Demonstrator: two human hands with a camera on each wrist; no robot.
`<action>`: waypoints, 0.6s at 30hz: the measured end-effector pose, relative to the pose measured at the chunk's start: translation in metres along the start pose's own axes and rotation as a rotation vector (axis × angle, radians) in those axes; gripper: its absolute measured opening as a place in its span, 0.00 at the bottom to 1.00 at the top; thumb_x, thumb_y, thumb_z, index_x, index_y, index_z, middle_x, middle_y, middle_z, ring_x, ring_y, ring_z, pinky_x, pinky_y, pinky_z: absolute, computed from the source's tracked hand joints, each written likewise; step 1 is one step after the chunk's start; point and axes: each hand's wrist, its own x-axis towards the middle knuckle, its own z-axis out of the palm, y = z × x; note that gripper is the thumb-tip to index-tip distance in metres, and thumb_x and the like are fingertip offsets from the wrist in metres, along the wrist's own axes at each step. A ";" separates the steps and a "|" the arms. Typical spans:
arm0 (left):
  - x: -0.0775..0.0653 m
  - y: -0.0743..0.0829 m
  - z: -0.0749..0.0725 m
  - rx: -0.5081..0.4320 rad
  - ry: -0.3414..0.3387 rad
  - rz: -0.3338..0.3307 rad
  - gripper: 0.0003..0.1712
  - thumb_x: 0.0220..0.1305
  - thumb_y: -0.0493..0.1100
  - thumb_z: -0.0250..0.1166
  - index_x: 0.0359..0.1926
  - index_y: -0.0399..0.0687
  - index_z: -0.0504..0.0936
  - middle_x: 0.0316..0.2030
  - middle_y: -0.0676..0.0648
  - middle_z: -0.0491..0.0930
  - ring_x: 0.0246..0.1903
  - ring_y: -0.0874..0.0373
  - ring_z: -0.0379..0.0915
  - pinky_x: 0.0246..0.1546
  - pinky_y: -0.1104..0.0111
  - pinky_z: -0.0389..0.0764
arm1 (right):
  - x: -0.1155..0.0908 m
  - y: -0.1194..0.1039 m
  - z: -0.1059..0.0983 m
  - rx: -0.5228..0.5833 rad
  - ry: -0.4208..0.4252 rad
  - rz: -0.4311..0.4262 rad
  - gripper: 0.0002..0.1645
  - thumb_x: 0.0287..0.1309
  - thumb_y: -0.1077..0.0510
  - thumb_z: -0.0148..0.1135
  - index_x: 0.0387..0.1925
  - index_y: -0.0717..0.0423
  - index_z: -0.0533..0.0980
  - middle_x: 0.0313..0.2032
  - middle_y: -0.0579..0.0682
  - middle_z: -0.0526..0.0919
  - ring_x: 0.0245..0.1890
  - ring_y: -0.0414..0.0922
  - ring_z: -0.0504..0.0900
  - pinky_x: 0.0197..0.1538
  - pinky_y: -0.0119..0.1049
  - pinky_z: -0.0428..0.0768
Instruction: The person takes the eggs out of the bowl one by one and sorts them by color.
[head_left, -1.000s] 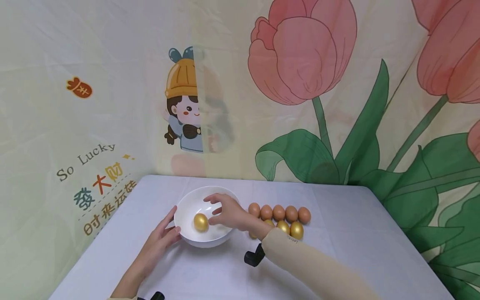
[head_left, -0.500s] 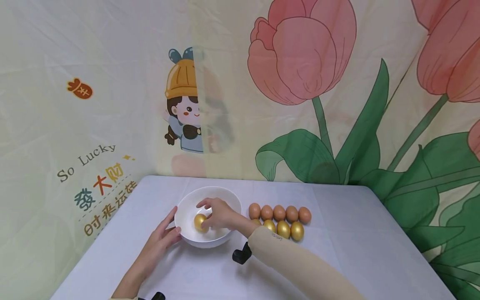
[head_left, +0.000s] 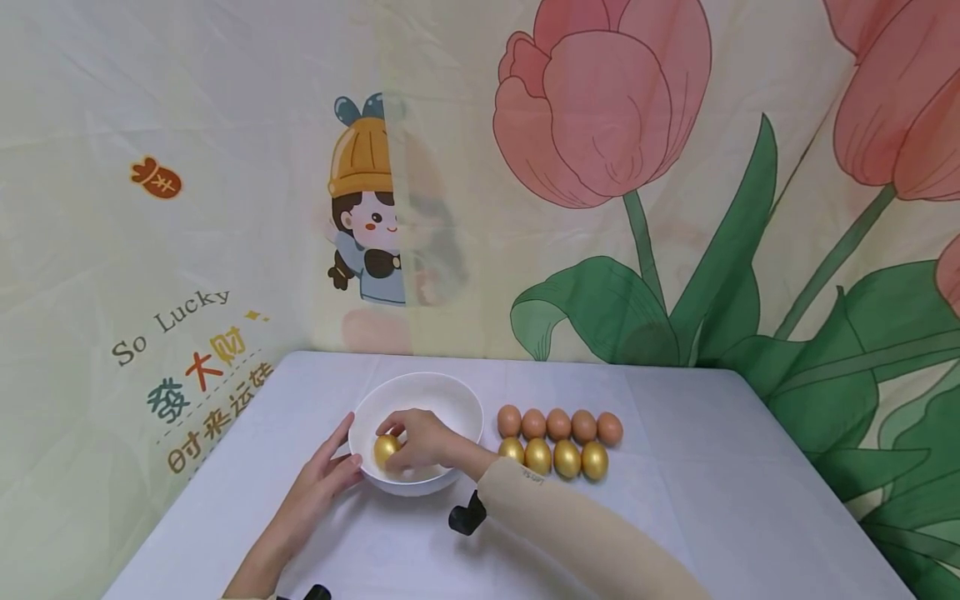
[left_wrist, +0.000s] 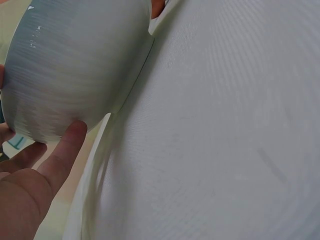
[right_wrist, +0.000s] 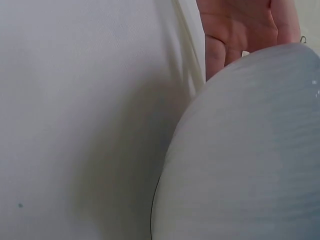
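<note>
A white bowl (head_left: 453, 400) stands on the table left of the egg rows. My left hand (head_left: 318, 483) rests against its left side, fingers fairly straight along the wall and rim. In the left wrist view, the thumb of that hand (left_wrist: 37, 187) presses the bowl's outer wall (left_wrist: 85, 65). Inside the bowl, my right hand (head_left: 423, 440) curls its fingers and thumb around a golden egg (head_left: 386, 450). The bowl's wall (right_wrist: 250, 150) hides the right hand and egg in the right wrist view, where the left palm (right_wrist: 237, 25) appears beyond the bowl.
Right of the bowl, a row of brown eggs (head_left: 558, 425) lies behind a row of golden eggs (head_left: 567, 459). A white cloth covers the table (head_left: 675, 500). Printed curtains (head_left: 465, 167) hang behind it and at the left.
My right hand has moved left and lower into the bowl and taken hold of the golden egg, which has shifted slightly left. The left hand stays at the bowl.
</note>
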 end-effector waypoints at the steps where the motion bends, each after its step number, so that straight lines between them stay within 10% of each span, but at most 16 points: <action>1: 0.000 0.000 0.000 0.002 -0.003 -0.006 0.42 0.82 0.48 0.58 0.87 0.58 0.47 0.86 0.41 0.42 0.75 0.35 0.64 0.62 0.67 0.84 | 0.000 0.000 0.001 -0.007 -0.003 -0.005 0.27 0.50 0.64 0.81 0.53 0.49 0.85 0.44 0.44 0.86 0.42 0.39 0.80 0.46 0.25 0.76; 10: 0.000 0.001 0.000 0.015 -0.002 -0.013 0.42 0.83 0.49 0.57 0.87 0.58 0.47 0.85 0.38 0.43 0.74 0.36 0.65 0.62 0.67 0.84 | -0.003 -0.006 0.001 -0.090 0.006 -0.022 0.23 0.52 0.56 0.81 0.51 0.50 0.86 0.39 0.42 0.86 0.39 0.35 0.77 0.44 0.23 0.76; 18: -0.001 0.001 0.000 0.010 -0.005 0.016 0.42 0.83 0.48 0.57 0.87 0.57 0.48 0.85 0.39 0.44 0.64 0.66 0.75 0.59 0.73 0.83 | -0.013 -0.011 -0.011 -0.075 0.074 -0.039 0.24 0.51 0.52 0.82 0.51 0.48 0.86 0.39 0.42 0.87 0.38 0.34 0.77 0.42 0.25 0.76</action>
